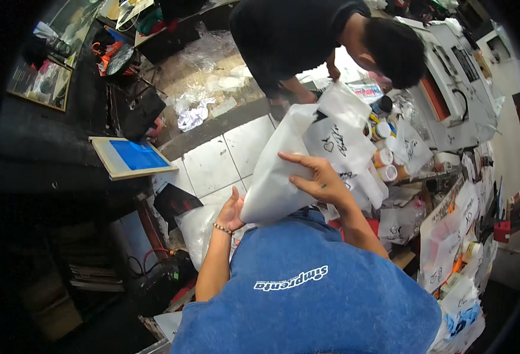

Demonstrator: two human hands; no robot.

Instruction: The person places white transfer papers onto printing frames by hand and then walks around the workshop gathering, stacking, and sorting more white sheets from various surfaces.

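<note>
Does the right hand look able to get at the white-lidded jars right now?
Probably not straight away: the right hand is at the white plastic, and black-marked bags lie between it and the white-lidded jars. The lids look uncovered.

The large, smooth plastic sheet (272, 183) is a plain, translucent milky white. Similar thin plastic sheets (337, 138) behind it are whitish, patterned with black script and a heart outline. The short-sleeved cloth shirt (307, 318) is mottled blue with white lettering; the co-worker's cloth top (283, 41) is black. The rectangular frame (105, 154) is cream around a vivid blue panel (133, 154). The square floor tiles (207, 162) are white with dark grout lines.
</note>
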